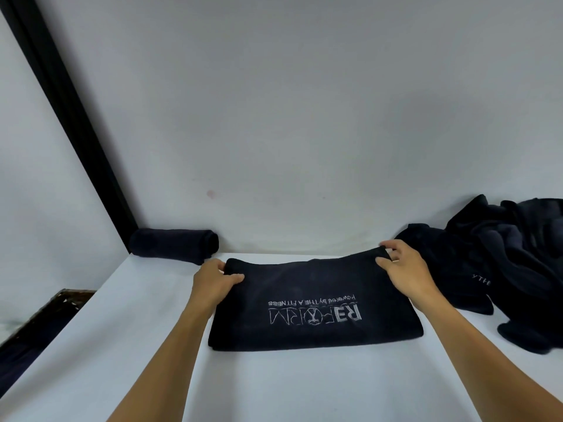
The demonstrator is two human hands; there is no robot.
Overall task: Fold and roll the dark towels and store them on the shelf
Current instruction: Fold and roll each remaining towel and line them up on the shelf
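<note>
**Fingers [235, 278] pinched on both far corners of the towel [313, 306]**

Lies folded flat at the middle of the white table [152, 345], logo up, near edge a thick stack of layers. Looks soft, limp and light, nappy enough not to slip, with nothing to break. Would likely sag in the middle if lifted by the ends alone. Best taken at the far corners, through every layer to keep the stack together, then rolled tight under flat palms.

Left hand [214, 280] curled round the far-left corner, thumb on top, other fingers tucked behind the edge. Right hand [405, 269] pinching the far-right corner between thumb and fingertips, corner raised a little off the table.

Farther back, a finished roll [175, 249] at far left against the wall [304, 117], beside a black post [76, 117]. Loose pile [502, 263] of dark towels at far right, just beside the right hand.
</note>
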